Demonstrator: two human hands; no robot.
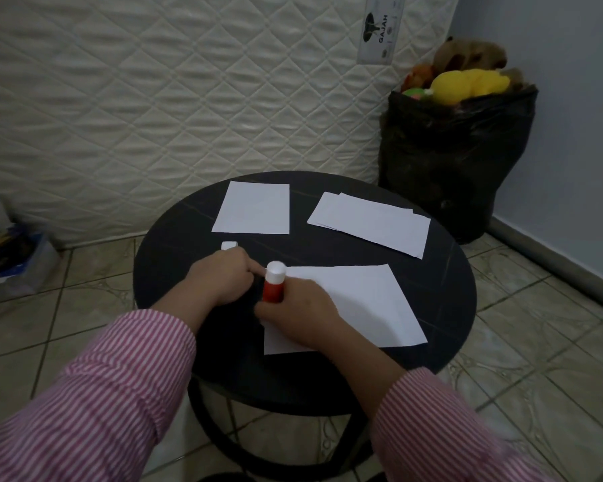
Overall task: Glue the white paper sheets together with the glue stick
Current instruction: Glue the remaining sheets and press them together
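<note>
On the round black table (432, 293) a white paper sheet (355, 300) lies nearest me. My right hand (300, 311) grips a red glue stick (273, 285) upright over the sheet's left edge, with its white end up. My left hand (220, 276) rests just left of it with fingers curled and one fingertip reaching the sheet's near-left corner. A small white cap (229, 245) sits on the table just beyond my left hand. Another single sheet (255, 208) lies at the back. A small stack of sheets (373, 222) lies at the back right.
A quilted white mattress (154, 99) leans behind the table. A black bag (449, 158) with stuffed toys stands at the right by the wall. Clutter in plastic (11, 255) sits on the tiled floor at the left.
</note>
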